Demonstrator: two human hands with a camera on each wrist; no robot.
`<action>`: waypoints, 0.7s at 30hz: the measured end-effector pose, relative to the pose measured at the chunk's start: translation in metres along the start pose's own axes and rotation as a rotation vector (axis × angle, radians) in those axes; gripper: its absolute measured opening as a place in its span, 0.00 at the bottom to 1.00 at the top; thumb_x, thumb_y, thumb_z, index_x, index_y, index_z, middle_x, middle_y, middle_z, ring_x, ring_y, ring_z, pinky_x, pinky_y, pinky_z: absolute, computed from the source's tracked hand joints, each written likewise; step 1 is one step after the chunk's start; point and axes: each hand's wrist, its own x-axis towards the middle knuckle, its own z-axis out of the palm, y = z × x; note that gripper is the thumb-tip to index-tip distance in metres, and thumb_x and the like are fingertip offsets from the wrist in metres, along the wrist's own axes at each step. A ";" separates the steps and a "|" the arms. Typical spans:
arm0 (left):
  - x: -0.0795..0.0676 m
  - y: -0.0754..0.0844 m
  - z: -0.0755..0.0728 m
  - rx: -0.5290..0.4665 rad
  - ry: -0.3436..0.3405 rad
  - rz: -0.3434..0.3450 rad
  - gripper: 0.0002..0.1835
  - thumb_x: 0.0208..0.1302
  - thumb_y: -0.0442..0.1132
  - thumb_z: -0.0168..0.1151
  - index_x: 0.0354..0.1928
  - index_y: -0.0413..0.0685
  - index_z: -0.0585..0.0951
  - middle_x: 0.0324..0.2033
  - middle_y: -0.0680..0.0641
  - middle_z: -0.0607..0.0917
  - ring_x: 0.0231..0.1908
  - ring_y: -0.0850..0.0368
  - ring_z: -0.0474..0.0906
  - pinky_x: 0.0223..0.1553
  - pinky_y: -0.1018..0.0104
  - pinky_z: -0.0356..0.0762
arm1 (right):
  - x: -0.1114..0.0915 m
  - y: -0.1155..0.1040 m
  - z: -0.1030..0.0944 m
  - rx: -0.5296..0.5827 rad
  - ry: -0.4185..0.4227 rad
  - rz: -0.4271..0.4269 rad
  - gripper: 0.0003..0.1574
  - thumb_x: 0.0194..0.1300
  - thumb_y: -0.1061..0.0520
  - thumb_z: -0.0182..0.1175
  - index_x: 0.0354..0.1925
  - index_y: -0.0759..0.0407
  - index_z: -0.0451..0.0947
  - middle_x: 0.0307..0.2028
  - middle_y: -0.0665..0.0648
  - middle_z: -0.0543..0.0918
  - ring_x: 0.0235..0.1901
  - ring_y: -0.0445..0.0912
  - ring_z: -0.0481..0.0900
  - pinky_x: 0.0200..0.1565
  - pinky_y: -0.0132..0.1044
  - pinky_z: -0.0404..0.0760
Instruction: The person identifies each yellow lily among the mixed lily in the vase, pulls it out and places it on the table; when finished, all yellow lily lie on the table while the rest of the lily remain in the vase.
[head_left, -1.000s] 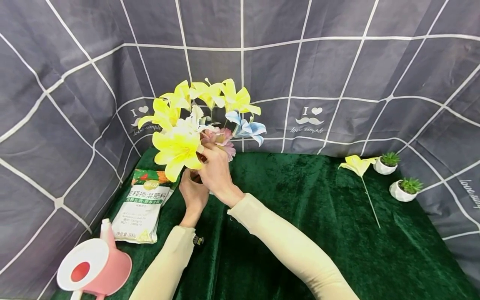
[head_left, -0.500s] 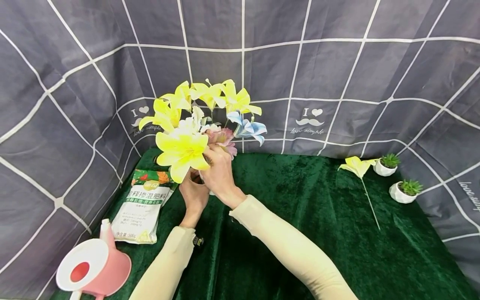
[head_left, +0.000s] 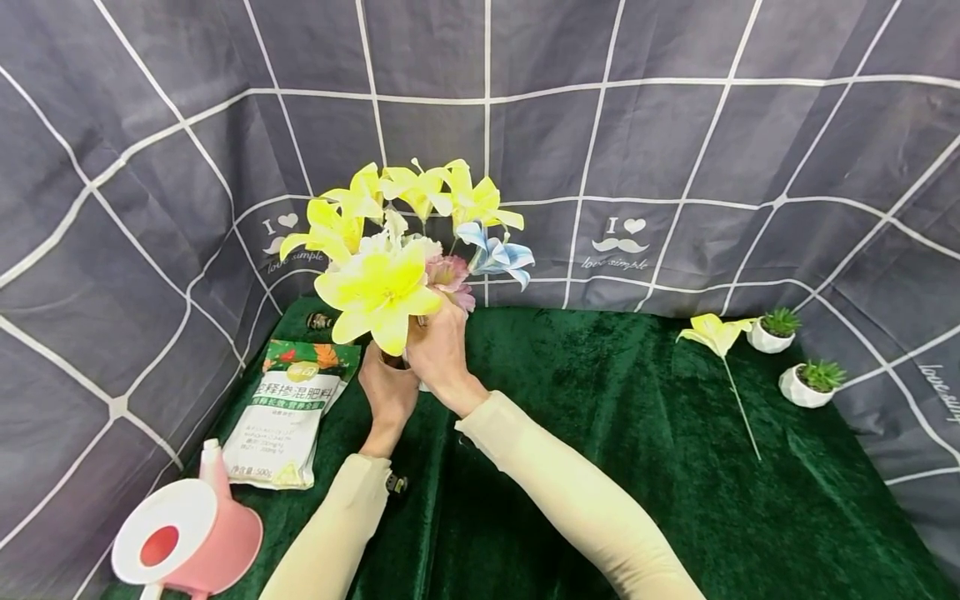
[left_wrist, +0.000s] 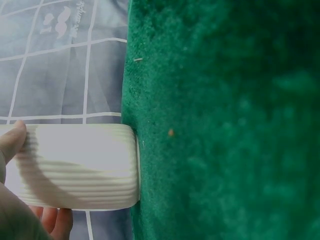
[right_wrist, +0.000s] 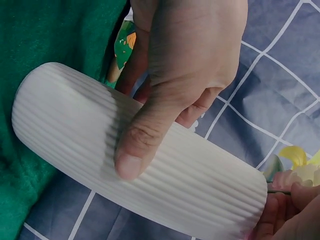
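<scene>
A white ribbed vase (right_wrist: 215, 170) stands on the green cloth, mostly hidden by hands and flowers in the head view. My left hand (head_left: 387, 390) grips its side, thumb on one face and fingers round the other. At the vase's mouth, my right hand (head_left: 441, 354) has curled fingers round the stem of a large yellow lily (head_left: 378, 293), whose bloom faces the head camera. Behind it rise more yellow lilies (head_left: 472, 196), a blue lily (head_left: 497, 252), pale blooms and a pink flower (head_left: 452, 277). Most stems are hidden.
A fertilizer bag (head_left: 288, 417) lies left of the hands, with a pink watering can (head_left: 225, 542) in front of it. To the right are a loose yellow lily (head_left: 712, 333) and two potted succulents (head_left: 771, 333). Grey checked curtain (head_left: 675, 142) surrounds the cloth.
The large yellow lily has shifted right and slightly up, turning with my right hand. My left hand stays in place. A small dark object behind the bag has come into sight.
</scene>
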 end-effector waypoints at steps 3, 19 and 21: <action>0.000 0.002 0.000 -0.010 -0.002 -0.018 0.18 0.56 0.34 0.71 0.49 0.43 0.80 0.40 0.40 0.82 0.37 0.47 0.84 0.39 0.58 0.84 | 0.000 -0.001 -0.001 -0.010 0.010 -0.017 0.10 0.72 0.55 0.62 0.37 0.60 0.85 0.30 0.59 0.86 0.32 0.50 0.82 0.36 0.38 0.81; 0.000 0.001 0.001 -0.087 -0.031 -0.042 0.28 0.52 0.39 0.78 0.55 0.47 0.78 0.47 0.42 0.83 0.49 0.48 0.84 0.54 0.51 0.86 | -0.006 -0.010 -0.025 0.086 0.059 -0.032 0.07 0.59 0.58 0.70 0.34 0.62 0.85 0.26 0.60 0.86 0.32 0.50 0.85 0.35 0.36 0.82; 0.000 0.002 0.001 -0.091 -0.033 -0.044 0.30 0.51 0.40 0.80 0.56 0.48 0.78 0.47 0.42 0.84 0.49 0.47 0.85 0.54 0.50 0.86 | -0.006 -0.012 -0.029 0.113 0.057 -0.019 0.08 0.61 0.58 0.71 0.36 0.62 0.85 0.25 0.59 0.86 0.33 0.49 0.86 0.38 0.35 0.84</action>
